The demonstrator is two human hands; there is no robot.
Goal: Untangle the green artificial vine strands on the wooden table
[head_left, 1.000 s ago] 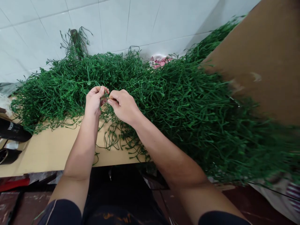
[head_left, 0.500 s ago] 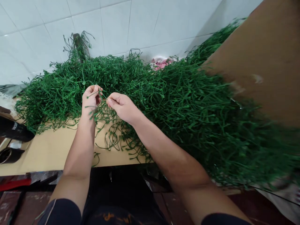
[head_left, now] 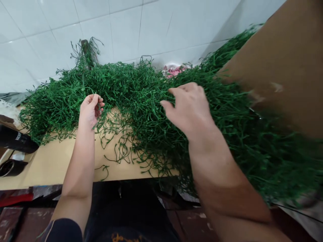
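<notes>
A long heap of thin green stems [head_left: 156, 104] with small forked tips covers much of the table. In front of its left part, my left hand [head_left: 91, 108] is closed in a pinch, with bits of green stem showing at the fingers and below the palm. How many stems it grips cannot be made out. My right hand [head_left: 189, 107] is over the middle of the heap, thumb and fingers apart, slightly blurred, with nothing seen in it. Loose stems [head_left: 121, 151] lie scattered on the table between the two hands.
The tan table top [head_left: 58, 161] ends just before my body. A black bottle [head_left: 19, 139] and a dark cup [head_left: 11, 167] are at the left. A large brown board [head_left: 282, 67] leans at the right. Behind are a tiled wall [head_left: 126, 30] and a pink-white cloth [head_left: 174, 71].
My right hand has moved away from my left hand, to the right over the heap, and its fingers have opened. My left hand has shifted slightly left, still pinched.
</notes>
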